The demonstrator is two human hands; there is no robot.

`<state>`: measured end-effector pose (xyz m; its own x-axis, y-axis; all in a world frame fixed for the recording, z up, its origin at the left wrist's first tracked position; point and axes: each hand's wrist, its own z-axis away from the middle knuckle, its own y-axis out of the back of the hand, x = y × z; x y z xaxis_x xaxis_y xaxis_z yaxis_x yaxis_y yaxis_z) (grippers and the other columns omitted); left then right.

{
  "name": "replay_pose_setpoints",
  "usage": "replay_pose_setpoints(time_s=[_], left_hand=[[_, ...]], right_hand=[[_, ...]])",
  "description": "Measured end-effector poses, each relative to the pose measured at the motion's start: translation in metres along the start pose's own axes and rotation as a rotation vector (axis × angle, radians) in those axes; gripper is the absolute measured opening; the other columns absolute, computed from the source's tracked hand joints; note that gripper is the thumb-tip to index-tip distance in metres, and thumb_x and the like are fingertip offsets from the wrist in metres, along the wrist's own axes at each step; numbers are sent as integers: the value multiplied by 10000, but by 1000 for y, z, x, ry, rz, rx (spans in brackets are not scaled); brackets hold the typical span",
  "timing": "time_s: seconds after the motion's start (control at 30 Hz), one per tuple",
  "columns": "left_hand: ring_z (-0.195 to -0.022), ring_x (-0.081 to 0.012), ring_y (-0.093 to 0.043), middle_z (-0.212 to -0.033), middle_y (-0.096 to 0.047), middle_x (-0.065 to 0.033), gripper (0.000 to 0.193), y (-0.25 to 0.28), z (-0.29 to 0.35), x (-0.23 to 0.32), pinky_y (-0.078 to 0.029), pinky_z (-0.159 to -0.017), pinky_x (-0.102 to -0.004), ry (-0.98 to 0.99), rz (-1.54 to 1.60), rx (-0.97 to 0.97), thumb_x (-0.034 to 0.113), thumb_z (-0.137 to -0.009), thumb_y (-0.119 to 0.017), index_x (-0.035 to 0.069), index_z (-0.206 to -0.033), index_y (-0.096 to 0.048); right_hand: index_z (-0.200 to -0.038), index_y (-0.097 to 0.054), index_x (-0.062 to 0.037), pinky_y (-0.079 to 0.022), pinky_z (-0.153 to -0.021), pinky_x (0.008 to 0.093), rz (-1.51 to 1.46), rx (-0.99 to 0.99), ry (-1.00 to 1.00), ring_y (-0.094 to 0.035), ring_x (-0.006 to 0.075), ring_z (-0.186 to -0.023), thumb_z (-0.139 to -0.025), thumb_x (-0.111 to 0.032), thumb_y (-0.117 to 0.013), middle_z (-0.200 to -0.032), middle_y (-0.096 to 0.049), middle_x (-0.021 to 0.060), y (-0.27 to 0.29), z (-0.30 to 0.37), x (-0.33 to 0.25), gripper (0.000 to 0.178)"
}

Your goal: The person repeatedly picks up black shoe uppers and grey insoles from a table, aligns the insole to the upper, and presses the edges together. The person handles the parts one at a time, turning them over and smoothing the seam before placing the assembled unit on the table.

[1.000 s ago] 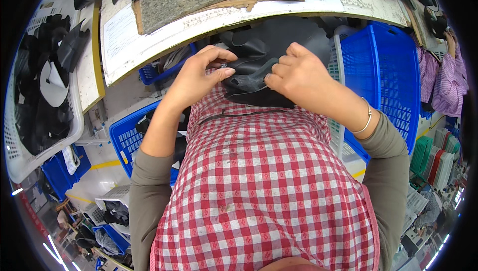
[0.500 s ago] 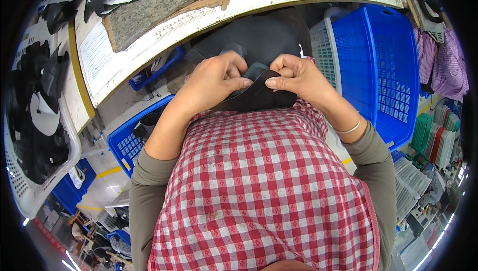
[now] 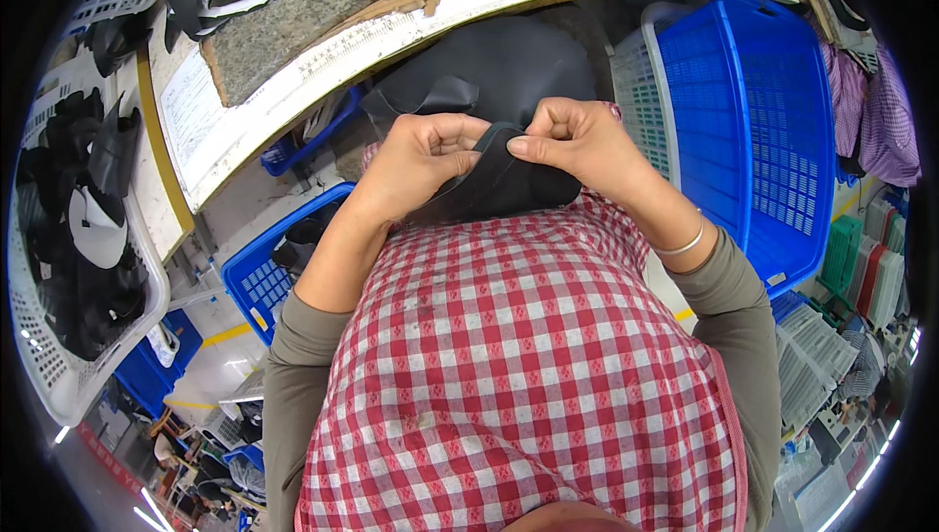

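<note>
Between my hands, above my lap, is a black shoe upper (image 3: 499, 185) with a dark grey lining showing along its edge. My left hand (image 3: 427, 160) pinches that edge on the left, thumb against the fingers. Close beside it, my right hand (image 3: 572, 141) grips the same edge between thumb and bent index finger. The lower part of the piece rests against my red and white checked apron (image 3: 489, 336). Behind it lies a large smooth black sheet or cushion (image 3: 509, 63), with a loose black flap (image 3: 450, 94) near my left hand.
The white worktable (image 3: 284, 82) runs across the front, bearing a rough grey board (image 3: 284, 28) and black shoe parts. Blue crates (image 3: 792, 121) stand at the right. At the left are a white basket (image 3: 147, 317) full of black pieces and a blue basket (image 3: 256, 283) below the table.
My right fingers have shifted slightly left along the edge, nearer my left hand. The edge now stands folded up more between them, and the black flap behind shows more fully.
</note>
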<state>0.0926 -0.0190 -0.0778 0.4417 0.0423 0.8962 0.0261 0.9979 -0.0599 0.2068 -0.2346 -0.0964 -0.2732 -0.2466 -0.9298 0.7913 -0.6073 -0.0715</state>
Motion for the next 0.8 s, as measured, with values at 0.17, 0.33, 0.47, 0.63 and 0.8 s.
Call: replay_pose_setpoints(time_s=[0.17, 0.33, 0.47, 0.63, 0.8], left_hand=[[-942, -93, -717, -1051, -769, -72, 343, -1, 2, 0, -570, -820, -224, -22, 7, -3, -154, -896, -621, -65, -1212, -719], [-979, -109, -720, -1071, -769, -83, 369, -3, 3, -2, -571, -848, -231, 16, 28, -9, -170, -884, -604, -69, -1222, -713], [-989, -107, -704, -1071, -762, -87, 334, 1, 5, -6, -558, -857, -229, -25, 91, -27, -147, -903, -613, -83, -1216, -710], [-790, -37, -605, -908, -710, -8, 176, 6, -2, -9, -463, -681, -190, 39, 201, -17, -5, -945, -692, -51, -1104, -749], [-692, -11, -574, -800, -691, 25, 94, 1, -17, -17, -419, -593, -180, 16, 108, 25, 77, -915, -778, -11, -940, -755]], right_hand=[[-787, -648, -40, -419, -567, 202, 21, -25, 7, -543, 16, -645, -928, -151, -816, -714, -673, -7, 0, 1, -1, 246], [-799, -657, -23, -463, -604, 209, -12, -51, -34, -590, 35, -681, -924, -114, -810, -751, -699, 21, 0, 2, -6, 217], [-813, -669, -9, -496, -636, 216, -44, -54, -25, -617, 48, -699, -919, -80, -803, -772, -714, 34, -4, -1, -9, 186], [-810, -671, -6, -504, -643, 227, 19, -46, -23, -620, 56, -702, -911, -95, -808, -768, -713, 41, -4, -5, -4, 192], [-935, -719, 14, -512, -654, 230, 135, -31, -51, -669, 83, -749, -929, -143, -793, -836, -741, 68, -1, -4, 10, 173]])
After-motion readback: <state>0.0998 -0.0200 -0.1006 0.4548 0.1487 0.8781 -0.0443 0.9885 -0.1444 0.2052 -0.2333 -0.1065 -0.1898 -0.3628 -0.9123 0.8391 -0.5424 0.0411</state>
